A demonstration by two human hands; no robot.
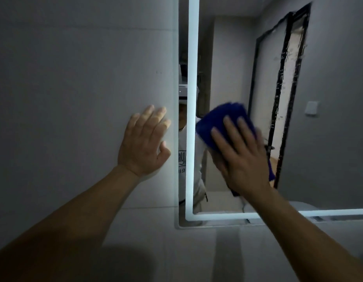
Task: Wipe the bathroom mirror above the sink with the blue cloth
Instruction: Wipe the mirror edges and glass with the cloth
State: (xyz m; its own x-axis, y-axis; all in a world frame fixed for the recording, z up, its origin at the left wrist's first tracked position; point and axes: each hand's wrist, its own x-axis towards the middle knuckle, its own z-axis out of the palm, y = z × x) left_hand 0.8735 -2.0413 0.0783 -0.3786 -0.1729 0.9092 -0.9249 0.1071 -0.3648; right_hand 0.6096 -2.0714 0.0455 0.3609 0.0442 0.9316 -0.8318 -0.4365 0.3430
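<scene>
Blue cloth (217,121): on mirror (237,58) glass, lower left area, just inside lit border (191,98). Right hand (241,157): grip wide, straight fingers pressing cloth flat to glass. Left hand (144,143): grip wide, holding nothing, palm flat on wall (74,78) beside mirror's left edge

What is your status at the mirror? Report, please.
Right grip open, flat on blue cloth, pressing it to mirror. Left grip open, flat on wall. Nothing blocks the cloth.
</scene>
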